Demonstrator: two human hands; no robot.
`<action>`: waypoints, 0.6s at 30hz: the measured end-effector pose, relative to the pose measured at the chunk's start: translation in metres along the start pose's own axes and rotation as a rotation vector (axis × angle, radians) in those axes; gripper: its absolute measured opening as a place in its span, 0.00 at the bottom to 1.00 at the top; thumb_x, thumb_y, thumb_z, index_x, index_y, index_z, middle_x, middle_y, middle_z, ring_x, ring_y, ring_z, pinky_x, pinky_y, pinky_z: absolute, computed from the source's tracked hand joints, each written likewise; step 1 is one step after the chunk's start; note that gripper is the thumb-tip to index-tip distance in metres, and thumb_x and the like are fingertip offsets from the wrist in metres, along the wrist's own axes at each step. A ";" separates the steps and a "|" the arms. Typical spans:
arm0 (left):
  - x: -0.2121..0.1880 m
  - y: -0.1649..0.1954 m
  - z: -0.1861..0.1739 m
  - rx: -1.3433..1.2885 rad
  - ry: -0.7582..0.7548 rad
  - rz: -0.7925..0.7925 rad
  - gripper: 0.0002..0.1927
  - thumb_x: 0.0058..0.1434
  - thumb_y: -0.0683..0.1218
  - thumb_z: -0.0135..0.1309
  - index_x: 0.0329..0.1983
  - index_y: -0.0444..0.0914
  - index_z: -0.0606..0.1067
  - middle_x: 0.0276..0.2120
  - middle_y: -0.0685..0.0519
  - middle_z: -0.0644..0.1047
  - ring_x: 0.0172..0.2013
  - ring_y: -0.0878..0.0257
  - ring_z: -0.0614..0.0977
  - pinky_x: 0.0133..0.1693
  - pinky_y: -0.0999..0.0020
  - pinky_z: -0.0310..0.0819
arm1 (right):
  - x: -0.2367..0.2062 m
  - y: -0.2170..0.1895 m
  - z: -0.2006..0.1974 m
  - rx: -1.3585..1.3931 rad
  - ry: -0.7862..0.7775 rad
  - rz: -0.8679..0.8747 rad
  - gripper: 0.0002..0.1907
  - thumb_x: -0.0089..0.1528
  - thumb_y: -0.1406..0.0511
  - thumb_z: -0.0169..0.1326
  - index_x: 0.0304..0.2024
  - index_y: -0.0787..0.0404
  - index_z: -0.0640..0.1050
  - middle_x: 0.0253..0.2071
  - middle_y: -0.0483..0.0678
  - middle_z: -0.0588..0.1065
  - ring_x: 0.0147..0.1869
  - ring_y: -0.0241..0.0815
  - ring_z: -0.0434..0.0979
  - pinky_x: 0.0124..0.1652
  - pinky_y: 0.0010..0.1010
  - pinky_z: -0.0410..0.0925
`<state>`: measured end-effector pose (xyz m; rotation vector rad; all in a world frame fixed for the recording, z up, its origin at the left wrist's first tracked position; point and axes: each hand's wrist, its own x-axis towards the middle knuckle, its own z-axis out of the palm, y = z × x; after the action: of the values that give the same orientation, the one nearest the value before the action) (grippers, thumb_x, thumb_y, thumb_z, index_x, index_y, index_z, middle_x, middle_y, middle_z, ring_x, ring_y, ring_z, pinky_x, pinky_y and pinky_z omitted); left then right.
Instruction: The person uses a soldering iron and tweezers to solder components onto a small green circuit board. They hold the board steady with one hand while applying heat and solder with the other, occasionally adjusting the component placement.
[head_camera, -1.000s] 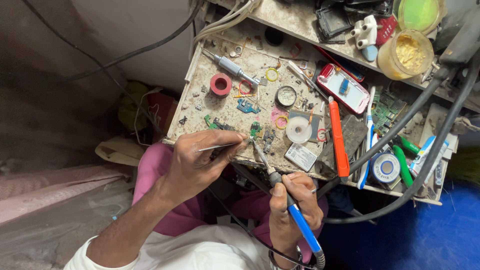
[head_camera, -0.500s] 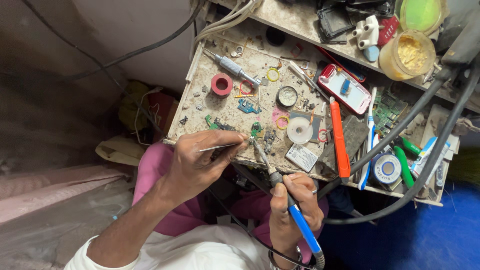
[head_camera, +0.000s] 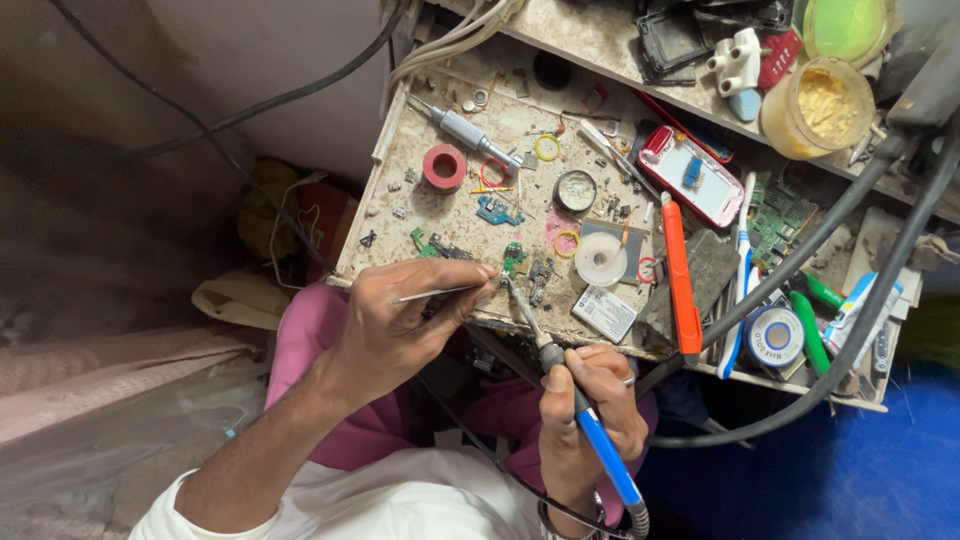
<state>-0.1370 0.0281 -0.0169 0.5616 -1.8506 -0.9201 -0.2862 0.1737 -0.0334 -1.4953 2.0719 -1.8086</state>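
Cluttered and speckled with grime, a small workbench tray (head_camera: 420, 215) sits beneath a shelf (head_camera: 600, 50), with two thick black cables (head_camera: 850, 250) sweeping across its right side.

At the tray's near edge, about 6 o'clock of its surface, the left hand (head_camera: 400, 325) has its fingers closed around a pair of thin metal tweezers (head_camera: 440, 293), whose tips point toward 3 o'clock. Just beside those tips lies a small green circuit piece (head_camera: 514, 255). The right hand (head_camera: 590, 410), at 5 o'clock from the left one, is wrapped around one blue-handled soldering iron (head_camera: 570, 390); its metal tip reaches up toward 11 o'clock and meets the tweezer tips close to the green piece. Whether tip and piece touch cannot be made out.

Counted across the tray: one red tape roll (head_camera: 444, 166) at 12 o'clock from the left hand, one grey screwdriver (head_camera: 465, 130) just above it, one white tape roll (head_camera: 601, 259), one round tin (head_camera: 575, 190), and one orange-handled knife (head_camera: 678, 275) lying lengthwise at 3 o'clock. One red-edged phone (head_camera: 692, 173) rests toward 1 o'clock, with one green circuit board (head_camera: 780, 215) to its right. Two green markers (head_camera: 810, 325) and one spool of solder wire (head_camera: 775, 335) lie at the far right. On the shelf stand one amber jar (head_camera: 815, 105) and one white plug (head_camera: 738, 60).
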 end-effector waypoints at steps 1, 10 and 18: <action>0.000 0.000 0.000 -0.001 -0.001 0.001 0.11 0.62 0.36 0.64 0.46 0.37 0.77 0.42 0.49 0.84 0.41 0.61 0.88 0.42 0.71 0.84 | 0.000 0.000 0.000 -0.020 -0.003 -0.003 0.07 0.63 0.71 0.58 0.42 0.67 0.78 0.29 0.50 0.76 0.42 0.45 0.78 0.49 0.35 0.74; 0.001 0.002 0.000 0.000 -0.001 0.005 0.10 0.62 0.36 0.64 0.46 0.37 0.77 0.42 0.50 0.84 0.42 0.61 0.88 0.43 0.70 0.85 | 0.001 -0.002 0.000 0.026 0.010 0.022 0.07 0.63 0.70 0.58 0.43 0.68 0.77 0.29 0.51 0.76 0.41 0.44 0.78 0.48 0.33 0.74; 0.001 0.002 0.000 0.000 -0.003 -0.002 0.11 0.62 0.36 0.64 0.46 0.36 0.77 0.41 0.50 0.84 0.42 0.61 0.88 0.42 0.71 0.85 | 0.001 -0.003 0.000 0.002 0.001 0.021 0.08 0.63 0.69 0.59 0.42 0.67 0.78 0.29 0.51 0.76 0.41 0.45 0.79 0.47 0.33 0.74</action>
<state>-0.1373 0.0285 -0.0151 0.5620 -1.8529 -0.9231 -0.2856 0.1735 -0.0306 -1.4674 2.0772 -1.8039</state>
